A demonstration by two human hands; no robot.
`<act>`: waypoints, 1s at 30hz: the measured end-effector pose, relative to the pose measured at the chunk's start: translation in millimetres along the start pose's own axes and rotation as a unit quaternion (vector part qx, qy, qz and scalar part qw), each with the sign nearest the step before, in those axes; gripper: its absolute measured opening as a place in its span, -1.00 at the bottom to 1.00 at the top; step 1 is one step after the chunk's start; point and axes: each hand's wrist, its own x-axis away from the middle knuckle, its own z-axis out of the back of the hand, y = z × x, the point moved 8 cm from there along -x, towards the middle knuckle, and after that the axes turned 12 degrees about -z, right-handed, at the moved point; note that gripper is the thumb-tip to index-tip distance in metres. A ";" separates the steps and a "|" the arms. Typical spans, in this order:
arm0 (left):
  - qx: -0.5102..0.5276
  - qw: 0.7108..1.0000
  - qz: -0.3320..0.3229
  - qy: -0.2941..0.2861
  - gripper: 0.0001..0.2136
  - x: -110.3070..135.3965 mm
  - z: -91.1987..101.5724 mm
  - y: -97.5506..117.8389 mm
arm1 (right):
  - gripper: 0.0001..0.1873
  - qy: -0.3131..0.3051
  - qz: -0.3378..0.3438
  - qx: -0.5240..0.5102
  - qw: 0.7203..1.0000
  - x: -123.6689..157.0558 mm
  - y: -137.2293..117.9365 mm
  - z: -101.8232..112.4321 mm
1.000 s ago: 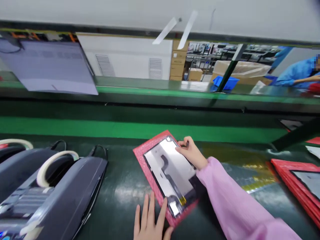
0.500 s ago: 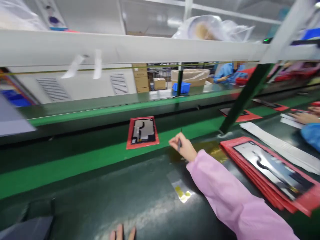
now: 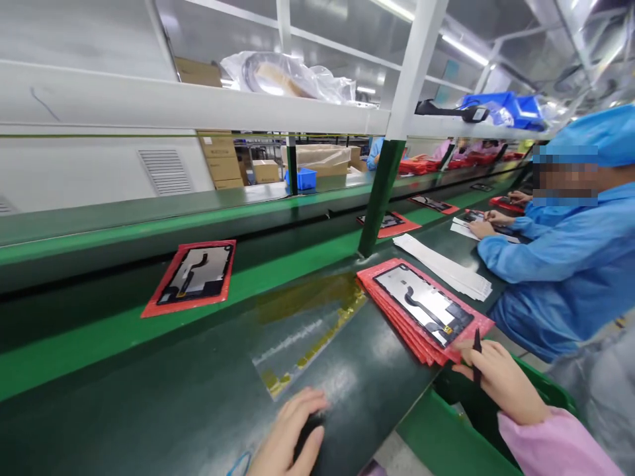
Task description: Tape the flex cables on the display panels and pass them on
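Observation:
My right hand is closed around a slim black pen-like tool, which stands up between the fingers. Its fingertips touch the near corner of the top red bubble bag in a stack. On that bag lies a tablet screen panel, silver-backed with a black flex cable. Low in the middle, my left hand hovers over or rests on the dark green bench, thumb apart from the fingers, holding nothing visible. Just beyond it is a clear film sheet with yellow tape pieces.
Another panel on a red bag lies on the green belt at left. White paper strips sit behind the stack. A green post rises nearby. At right sits a co-worker in blue; a green bin is below the bench edge.
The view has swung right. My right hand, with the black tool, has gone from beside the belt to the stack's near corner. My left hand has come further into view.

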 end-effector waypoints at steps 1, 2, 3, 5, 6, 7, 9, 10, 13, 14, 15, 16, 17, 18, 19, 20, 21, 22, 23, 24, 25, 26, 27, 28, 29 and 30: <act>0.068 0.997 0.023 -0.039 -0.74 -14.5 -14.6 6.0 | -0.90 -0.004 -0.001 -0.010 1.000 -1.5 2.3 2.1; 0.138 0.987 0.051 -0.061 -0.76 -28.3 -28.5 10.1 | -0.86 -0.007 0.000 -0.025 1.000 -4.0 1.3 4.2; 0.219 0.969 0.087 -0.073 -0.79 -41.3 -44.0 11.9 | -0.83 -0.007 0.002 -0.043 0.999 -7.3 -2.0 6.7; 0.351 0.919 0.160 -0.083 -0.76 -66.3 -79.7 11.3 | -0.76 0.001 0.003 -0.081 0.997 -13.9 -12.6 12.4; 0.379 0.904 0.176 -0.087 -0.72 -80.0 -98.1 10.7 | -0.74 0.007 0.001 -0.097 0.995 -16.5 -18.9 14.6; 0.407 0.888 0.194 -0.085 -0.65 -93.4 -117.1 8.8 | -0.73 0.011 -0.001 -0.110 0.994 -18.1 -25.9 15.6; 0.457 0.857 0.226 -0.076 -0.57 -119.9 -154.1 4.4 | -0.77 0.011 0.007 -0.126 0.992 -17.9 -42.8 12.8; 0.475 0.845 0.236 -0.067 -0.55 -133.1 -170.0 2.2 | -0.81 0.007 0.017 -0.132 0.991 -16.1 -52.2 9.2; 0.505 0.826 0.251 -0.020 -0.61 -167.3 -200.2 -3.9 | -0.86 -0.027 0.054 -0.164 0.985 -8.1 -75.9 -8.0; 0.505 0.825 0.253 0.003 -0.65 -175.3 -203.4 -6.5 | -0.89 -0.039 0.053 -0.179 0.982 -6.5 -78.3 -13.7; 0.503 0.826 0.253 0.026 -0.67 -180.8 -203.3 -8.9 | -0.91 -0.050 0.040 -0.195 0.979 -6.3 -76.7 -18.7; 0.500 0.828 0.251 0.046 -0.68 -183.8 -200.4 -10.9 | -0.89 -0.052 0.016 -0.212 0.976 -7.7 -71.1 -21.5; 0.499 0.828 0.248 0.061 -0.69 -184.1 -195.1 -12.0 | -0.82 -0.037 -0.024 -0.230 0.972 -10.7 -60.7 -21.4; 0.501 0.828 0.243 0.070 -0.70 -181.8 -187.5 -12.4 | -0.73 -0.007 -0.075 -0.245 0.967 -14.5 -46.8 -18.9; 0.506 0.826 0.237 0.075 -0.71 -176.7 -177.7 -12.1 | -0.65 0.028 -0.131 -0.256 0.957 -18.0 -31.9 -15.5; 0.512 0.824 0.230 0.078 -0.72 -169.0 -165.8 -11.4 | -0.57 0.061 -0.184 -0.265 0.945 -21.1 -18.9 -12.8; 0.519 0.821 0.223 0.081 -0.71 -158.5 -151.8 -10.6 | -0.50 0.084 -0.224 -0.281 0.930 -24.3 -10.7 -12.5; 0.526 0.818 0.216 0.085 -0.68 -145.4 -135.8 -9.7 | -0.45 0.087 -0.247 -0.306 0.915 -28.6 -9.2 -16.4; 0.531 0.815 0.210 0.093 -0.63 -129.7 -118.3 -9.2 | -0.42 0.071 -0.254 -0.338 0.904 -34.0 -15.4 -24.7; 0.535 0.813 0.205 0.105 -0.57 -111.7 -99.5 -8.9 | -0.42 0.042 -0.245 -0.373 0.894 -39.7 -29.2 -36.4; 0.535 0.811 0.201 0.121 -0.52 -91.6 -79.8 -9.0 | -0.44 0.011 -0.228 -0.408 0.884 -44.6 -49.0 -50.0; 0.533 0.810 0.199 0.141 -0.48 -69.6 -59.6 -9.5 | -0.45 -0.019 -0.209 -0.437 0.875 -47.9 -73.3 -64.5; 0.527 0.810 0.200 0.163 -0.45 -46.2 -39.3 -10.5 | -0.47 -0.049 -0.188 -0.458 0.867 -49.5 -101.2 -79.8; 0.518 0.809 0.202 0.188 -0.44 -21.7 -19.3 -11.9 | -0.49 -0.080 -0.166 -0.474 0.861 -49.4 -132.0 -95.0; 0.508 0.808 0.207 0.214 -0.43 3.3 0.2 -13.7 | -0.50 -0.113 -0.143 -0.487 0.854 -47.6 -164.8 -109.3; 0.496 0.807 0.212 0.240 -0.41 28.6 19.0 -15.9 | -0.52 -0.148 -0.118 -0.496 0.847 -44.4 -198.9 -122.1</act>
